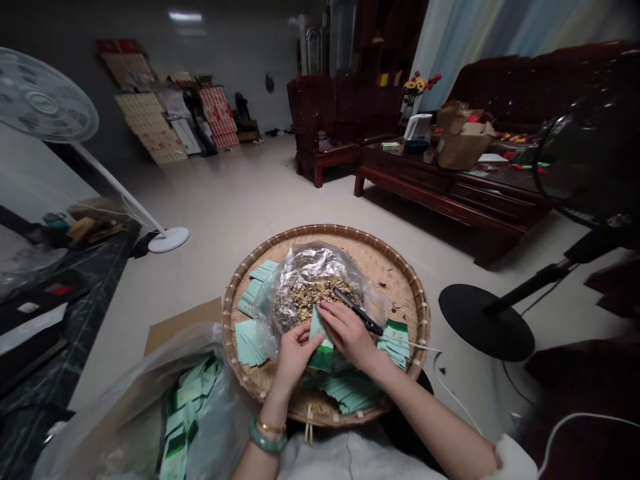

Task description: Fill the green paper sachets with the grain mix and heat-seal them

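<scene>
- Head view: left hand [295, 353] and right hand [347, 333] both pinch a pale green paper sachet [320, 343], fingers closed on it.
- Black-handled tool [364, 316] lies along the right hand, touching it.
- Sachet is held over a round woven bamboo tray [325, 230], just beside a clear plastic bag [305, 263] of dried shredded herbs.

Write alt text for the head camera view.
The left hand and right hand hold a green packet over a round woven tray, beside a plastic bag of dried plant matter. A black-handled tool lies against the right hand; more green packets are stacked on the tray.
</scene>
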A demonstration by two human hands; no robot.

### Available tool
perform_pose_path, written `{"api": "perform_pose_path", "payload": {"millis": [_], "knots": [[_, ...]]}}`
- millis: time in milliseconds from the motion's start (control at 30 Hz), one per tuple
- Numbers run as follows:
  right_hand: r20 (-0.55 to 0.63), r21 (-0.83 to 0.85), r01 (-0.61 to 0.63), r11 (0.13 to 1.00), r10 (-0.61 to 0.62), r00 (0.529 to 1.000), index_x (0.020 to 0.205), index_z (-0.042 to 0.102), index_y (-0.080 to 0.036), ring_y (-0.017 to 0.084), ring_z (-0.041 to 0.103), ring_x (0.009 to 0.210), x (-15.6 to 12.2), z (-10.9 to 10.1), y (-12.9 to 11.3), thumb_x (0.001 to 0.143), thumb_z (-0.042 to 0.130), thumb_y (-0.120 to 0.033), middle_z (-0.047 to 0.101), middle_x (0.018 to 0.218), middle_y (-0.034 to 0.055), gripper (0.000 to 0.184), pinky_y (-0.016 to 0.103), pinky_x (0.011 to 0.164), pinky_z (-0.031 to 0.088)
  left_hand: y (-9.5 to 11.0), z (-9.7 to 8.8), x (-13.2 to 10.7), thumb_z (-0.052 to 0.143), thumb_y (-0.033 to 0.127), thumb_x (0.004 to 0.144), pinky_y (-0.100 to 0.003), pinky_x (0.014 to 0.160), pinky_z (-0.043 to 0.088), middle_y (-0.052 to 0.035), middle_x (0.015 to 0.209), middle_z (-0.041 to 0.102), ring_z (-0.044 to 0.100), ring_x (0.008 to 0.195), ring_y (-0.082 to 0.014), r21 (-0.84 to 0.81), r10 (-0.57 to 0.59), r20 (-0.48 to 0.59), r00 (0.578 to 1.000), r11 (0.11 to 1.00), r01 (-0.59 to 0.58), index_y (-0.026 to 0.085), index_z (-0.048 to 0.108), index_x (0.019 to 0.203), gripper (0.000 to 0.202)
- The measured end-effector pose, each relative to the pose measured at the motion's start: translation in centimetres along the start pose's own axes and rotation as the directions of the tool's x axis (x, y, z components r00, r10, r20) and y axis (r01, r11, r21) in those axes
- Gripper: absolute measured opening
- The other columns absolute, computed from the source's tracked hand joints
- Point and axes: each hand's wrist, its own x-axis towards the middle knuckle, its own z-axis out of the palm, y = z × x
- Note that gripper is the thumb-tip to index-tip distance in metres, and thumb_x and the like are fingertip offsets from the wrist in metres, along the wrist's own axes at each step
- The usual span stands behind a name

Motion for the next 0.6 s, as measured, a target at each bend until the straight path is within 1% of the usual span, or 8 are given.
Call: {"api": "perform_pose_path", "payload": {"millis": [100,167,233,300,367,467,533,600], "knots": [[-0.026,0.094,-0.137,0.986,0.14,0.99,0.105,0.063,-0.02,0.022,0.058,0.096,0.0,-0.1,0.3,0.089,0.049,-0.023,0.066,0.099,0.0102,0.021,0.04,0.084,0.049,-0.2,0.0,0.0,0.079,0.019,0.054,-0.031,0.071,0.053,-0.0072,0.079,0.074,0.067,0.072,-0.021,0.045,0.038,-0.011,0.999,0.998,-0.037,0.014,0.072,0.084,0.032],[-0.019,0.124,-0.26,0.958,0.264,0.964,0.097,0.063,-0.02,0.021,0.058,0.084,0.2,-0.4,0.5,0.087,0.054,-0.026,0.064,0.087,0.0083,0.016,0.036,0.075,0.05,-0.3,0.1,0.0,0.077,0.018,0.055,-0.033,0.074,0.052,-0.0078,0.083,0.074,0.067,0.076,-0.0219,0.105,0.079,-0.041,0.996,0.992,-0.075,0.015,0.073,0.082,0.028],[0.011,0.118,-0.34,0.933,0.341,0.94,0.089,0.064,-0.019,0.021,0.056,0.079,0.4,-0.6,0.7,0.084,0.058,-0.028,0.062,0.081,0.0072,0.012,0.034,0.07,0.05,-0.4,0.1,0.0,0.075,0.017,0.057,-0.032,0.075,0.052,-0.008,0.084,0.074,0.067,0.077,-0.0221,0.167,0.116,-0.063,0.991,0.98,-0.104,0.016,0.074,0.082,0.025],[0.047,0.097,-0.354,0.93,0.351,0.935,0.078,0.064,-0.019,0.021,0.054,0.077,0.4,-0.9,0.7,0.082,0.06,-0.029,0.059,0.075,0.0064,0.011,0.033,0.067,0.048,-0.5,0.0,0.1,0.075,0.017,0.058,-0.031,0.074,0.051,-0.0079,0.083,0.074,0.067,0.076,-0.0217,0.21,0.142,-0.082,0.986,0.97,-0.122,0.016,0.074,0.081,0.024],[0.063,0.092,-0.32,0.943,0.316,0.947,0.07,0.062,-0.019,0.022,0.053,0.077,0.4,-1.2,0.7,0.083,0.059,-0.028,0.058,0.071,0.0062,0.016,0.033,0.066,0.047,-0.7,-0.2,0.2,0.076,0.018,0.058,-0.03,0.074,0.051,-0.0076,0.081,0.074,0.066,0.076,-0.0208,0.215,0.155,-0.113,0.981,0.968,-0.129,0.016,0.074,0.08,0.022],[0.021,0.129,-0.259,0.957,0.259,0.966,0.073,0.062,-0.02,0.022,0.052,0.079,0.2,-1.7,0.6,0.085,0.055,-0.025,0.059,0.071,0.0064,0.015,0.033,0.067,0.046,-1.3,-0.8,0.5,0.078,0.022,0.058,-0.028,0.07,0.052,-0.0064,0.078,0.073,0.065,0.071,-0.0179,0.091,0.109,-0.181,0.978,0.991,-0.094,0.015,0.073,0.08,0.023],[-0.024,0.168,-0.248,0.954,0.256,0.966,0.077,0.063,-0.02,0.021,0.053,0.078,0.0,-1.8,0.6,0.085,0.051,-0.022,0.06,0.072,0.0065,0.014,0.033,0.067,0.046,-1.6,-1.0,0.6,0.078,0.027,0.058,-0.026,0.067,0.053,-0.0057,0.077,0.073,0.065,0.068,-0.0158,-0.075,0.032,-0.216,0.976,0.996,-0.049,0.015,0.073,0.083,0.028],[-0.029,0.21,-0.277,0.938,0.289,0.957,0.078,0.064,-0.02,0.021,0.055,0.076,-0.2,-1.7,0.6,0.084,0.05,-0.02,0.061,0.074,0.0068,0.015,0.033,0.067,0.046,-1.8,-1.0,0.5,0.078,0.031,0.059,-0.028,0.068,0.055,-0.0063,0.083,0.073,0.065,0.071,-0.0156,-0.233,-0.033,-0.208,0.978,0.972,-0.017,0.015,0.072,0.088,0.034]]}}
